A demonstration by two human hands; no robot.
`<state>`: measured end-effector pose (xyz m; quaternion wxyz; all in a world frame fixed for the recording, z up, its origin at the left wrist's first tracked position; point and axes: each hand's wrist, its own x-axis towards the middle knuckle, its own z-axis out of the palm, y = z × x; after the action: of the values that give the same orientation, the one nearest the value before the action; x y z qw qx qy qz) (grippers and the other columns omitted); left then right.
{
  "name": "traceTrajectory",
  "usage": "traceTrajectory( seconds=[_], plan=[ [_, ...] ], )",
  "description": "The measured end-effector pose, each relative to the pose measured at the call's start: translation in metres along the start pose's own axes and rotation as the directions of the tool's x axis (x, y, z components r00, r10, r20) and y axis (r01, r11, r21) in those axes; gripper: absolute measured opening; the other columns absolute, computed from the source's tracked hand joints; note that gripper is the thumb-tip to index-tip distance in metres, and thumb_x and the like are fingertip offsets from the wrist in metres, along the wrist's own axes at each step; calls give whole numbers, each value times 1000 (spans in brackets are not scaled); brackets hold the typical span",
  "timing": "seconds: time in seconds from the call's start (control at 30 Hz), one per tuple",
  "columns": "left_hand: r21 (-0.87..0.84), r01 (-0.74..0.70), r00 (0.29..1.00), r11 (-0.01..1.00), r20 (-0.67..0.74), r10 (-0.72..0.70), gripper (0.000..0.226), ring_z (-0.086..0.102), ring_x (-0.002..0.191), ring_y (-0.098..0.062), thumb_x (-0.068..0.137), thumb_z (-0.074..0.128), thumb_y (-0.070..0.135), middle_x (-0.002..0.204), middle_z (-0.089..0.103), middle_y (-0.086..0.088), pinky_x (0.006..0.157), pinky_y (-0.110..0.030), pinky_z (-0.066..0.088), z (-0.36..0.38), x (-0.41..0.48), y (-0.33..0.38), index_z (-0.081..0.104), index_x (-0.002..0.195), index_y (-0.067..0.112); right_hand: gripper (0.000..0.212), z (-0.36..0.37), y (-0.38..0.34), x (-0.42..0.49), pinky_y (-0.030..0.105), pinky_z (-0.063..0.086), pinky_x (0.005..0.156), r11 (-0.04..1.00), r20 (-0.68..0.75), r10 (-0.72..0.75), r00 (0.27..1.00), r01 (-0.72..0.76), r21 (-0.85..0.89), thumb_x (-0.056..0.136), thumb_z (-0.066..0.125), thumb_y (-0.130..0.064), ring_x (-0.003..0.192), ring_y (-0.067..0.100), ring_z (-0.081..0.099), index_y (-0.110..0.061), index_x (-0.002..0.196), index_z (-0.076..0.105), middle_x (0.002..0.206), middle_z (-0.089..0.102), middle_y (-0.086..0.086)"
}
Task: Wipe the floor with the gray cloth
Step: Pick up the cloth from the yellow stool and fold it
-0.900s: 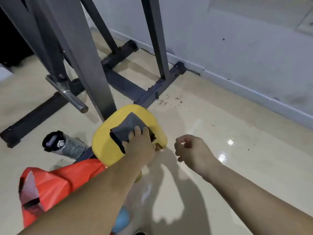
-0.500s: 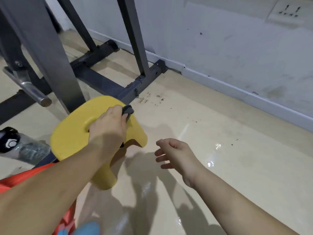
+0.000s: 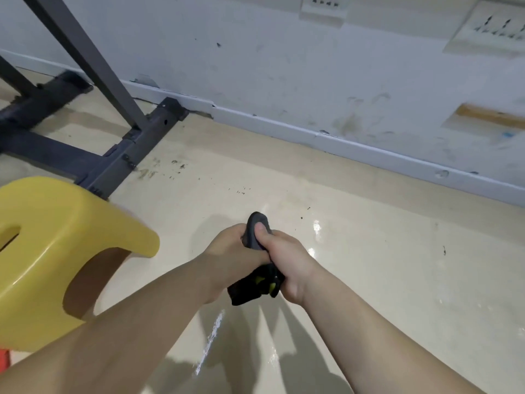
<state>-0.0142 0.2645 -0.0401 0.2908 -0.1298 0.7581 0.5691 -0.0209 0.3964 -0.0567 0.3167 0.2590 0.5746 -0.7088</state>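
Gray cloth [image 3: 257,233]: bunched up between your two hands, held above the floor in the middle of the view; a dark end with yellow-green marks hangs below your palms.
Left hand [image 3: 227,251]: yours, clenched around the left side of the cloth, fingers hidden behind it.
Right hand [image 3: 284,260]: yours, gripping the cloth from the right, thumb pressed flat on its upper fold.
Floor [image 3: 369,280]: glossy beige, with bright reflections just right of your hands and dark specks scattered toward the wall.
Yellow stool [image 3: 56,251]: at your left, near your left forearm, apart from the cloth.
Metal frame [image 3: 119,155]: dark, standing beyond the stool, its foot near the baseboard [image 3: 341,140].
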Motion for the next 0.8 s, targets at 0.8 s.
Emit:
traceTrajectory(
  seconds=[0.8],
  plan=[
    [-45,266,956,963,-118,-270,25,74,73,-26,78,85,15,81,77,-7,68,-33,58,-50,21,5,72,97,7,16,-27,-20,26,32,59,62,985,78,-114,990,123,-125,93,68,1,77,31,74,-1,107,74,98,79,19]
  ],
)
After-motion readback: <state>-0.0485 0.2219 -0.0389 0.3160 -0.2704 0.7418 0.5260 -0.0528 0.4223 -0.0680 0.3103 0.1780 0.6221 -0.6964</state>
